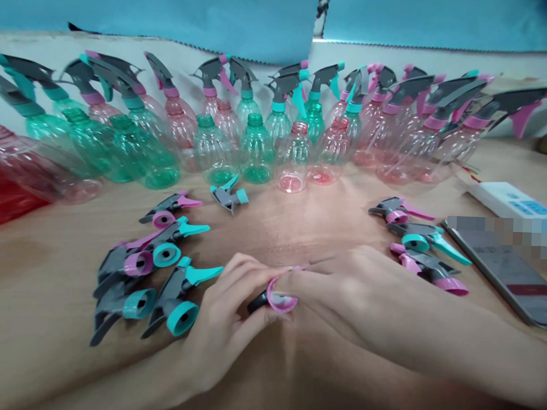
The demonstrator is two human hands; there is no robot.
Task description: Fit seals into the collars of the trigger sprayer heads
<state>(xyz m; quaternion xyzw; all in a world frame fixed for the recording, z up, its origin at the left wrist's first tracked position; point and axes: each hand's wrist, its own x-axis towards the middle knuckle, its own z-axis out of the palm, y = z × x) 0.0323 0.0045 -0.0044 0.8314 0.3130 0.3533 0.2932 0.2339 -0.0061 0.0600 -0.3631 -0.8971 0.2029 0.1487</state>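
Both hands meet at the middle of the wooden table [300,218]. My left hand [225,317] and my right hand [355,291] are closed around one grey spray trigger head with a pink collar [281,301]; its grey body sticks out to the left between my fingers. Left of my hands lie several loose trigger heads with teal collars [180,315] and pink collars [139,263]. Three more trigger heads [416,240] lie to the right.
Rows of clear green bottles [252,150] and pink bottles [293,161] stand along the back, many capped with trigger heads. A red plastic bag [5,189] lies far left. A phone [509,267] and a white remote [507,198] rest at the right.
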